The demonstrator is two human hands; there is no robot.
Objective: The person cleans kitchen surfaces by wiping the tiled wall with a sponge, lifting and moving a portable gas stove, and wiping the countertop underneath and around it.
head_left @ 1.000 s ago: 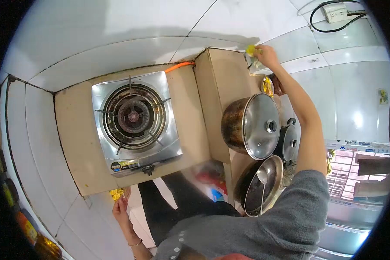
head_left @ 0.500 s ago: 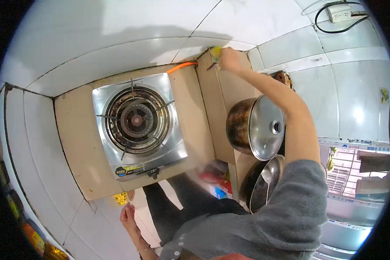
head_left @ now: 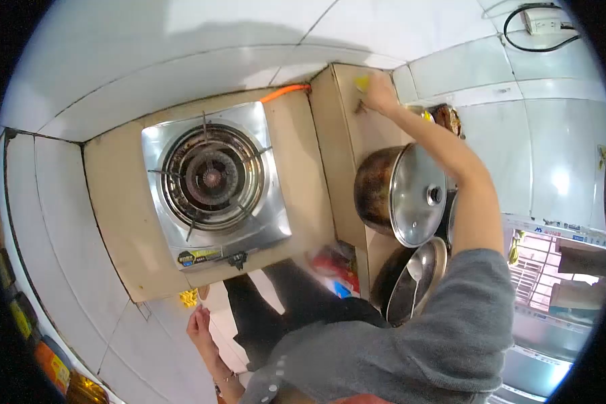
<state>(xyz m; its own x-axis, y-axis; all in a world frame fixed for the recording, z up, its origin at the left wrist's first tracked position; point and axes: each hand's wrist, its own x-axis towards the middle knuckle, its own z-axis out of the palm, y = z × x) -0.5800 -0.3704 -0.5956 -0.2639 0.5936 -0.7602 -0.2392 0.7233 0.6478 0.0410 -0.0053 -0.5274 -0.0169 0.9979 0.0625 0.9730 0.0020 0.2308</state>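
My right hand [head_left: 382, 94] is closed on a small yellow-green thing [head_left: 362, 83], whose kind I cannot make out. It is over the far end of the raised tiled ledge [head_left: 328, 101], close to the back wall. A small dark thing [head_left: 359, 106] shows just below the fingers, blurred. Nearer along the ledge stands a stained metal pot [head_left: 374, 192] with a glass lid [head_left: 421, 195]. Low on the left, my left hand [head_left: 198, 326] hangs beside my leg with its fingers pinched together. Something thin and pale seems to stick up from them, too small to name.
A single-burner gas stove [head_left: 212, 178] sits on the beige counter [head_left: 114, 229], with an orange hose [head_left: 286, 91] behind it. A wok [head_left: 400, 296] holding a metal spoon [head_left: 415, 269] lies near my right side. A socket with a black cable [head_left: 532, 50] is on the right wall.
My right hand has moved right along the ledge, away from its back left corner, with the yellow-green thing. My left hand stays low in nearly the same place. The view has shifted slightly.
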